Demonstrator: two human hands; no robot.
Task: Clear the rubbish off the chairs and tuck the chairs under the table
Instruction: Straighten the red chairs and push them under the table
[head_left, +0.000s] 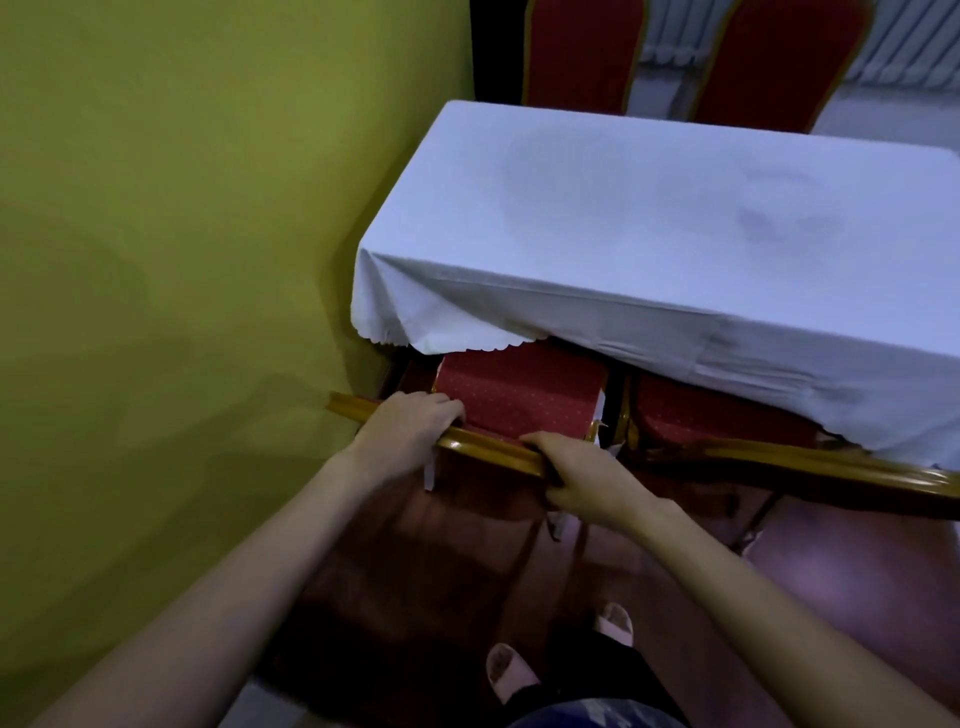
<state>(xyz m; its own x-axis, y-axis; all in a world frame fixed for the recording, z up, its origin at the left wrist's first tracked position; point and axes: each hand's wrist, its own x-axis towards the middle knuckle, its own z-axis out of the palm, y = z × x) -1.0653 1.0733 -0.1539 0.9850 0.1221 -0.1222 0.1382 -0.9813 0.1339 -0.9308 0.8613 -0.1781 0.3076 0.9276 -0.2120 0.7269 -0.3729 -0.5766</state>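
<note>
Head view:
Left hand (410, 423): you're gripping the gold top rail of the near chair (519, 400), fingers curled over it.
Right hand (582, 480): closed on the same rail, further right.
Chair position: red seat partly under the white tablecloth (649, 218), beside the green wall (182, 208).
Second chair (727, 415): just right of yours, seat under the cloth edge.

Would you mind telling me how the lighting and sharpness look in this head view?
Head view: dim and bluish on the tablecloth; dark shadow under the nearest chair; both hands and the forearms look soft; wide-angle lens bends the table edges.
</note>
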